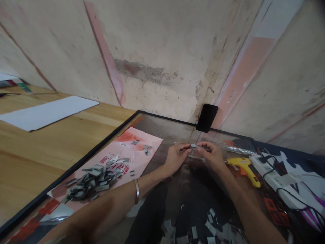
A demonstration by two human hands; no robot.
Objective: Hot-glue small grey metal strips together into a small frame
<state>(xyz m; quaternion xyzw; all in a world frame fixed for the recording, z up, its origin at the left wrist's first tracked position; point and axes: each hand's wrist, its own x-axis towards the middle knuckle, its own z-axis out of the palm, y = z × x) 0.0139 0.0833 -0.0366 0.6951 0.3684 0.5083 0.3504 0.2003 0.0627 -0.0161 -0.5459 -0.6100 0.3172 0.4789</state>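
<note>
My left hand and my right hand meet above the dark glossy tabletop, fingers pinched. Between their fingertips is a small flat grey-white piece, gripped from both sides; its exact kind is too small to tell. Just below it, a thin pale strip lies on the glossy surface. To the left, a heap of small grey strip-like pieces covers part of a pink printed sheet. More loose pale pieces are scattered at the near edge, below my hands.
A black phone leans on the wall behind the tabletop. At the right are a yellow glue gun, a white power strip with cables and clear plastic-wrapped sticks. White paper lies on the wooden table at left.
</note>
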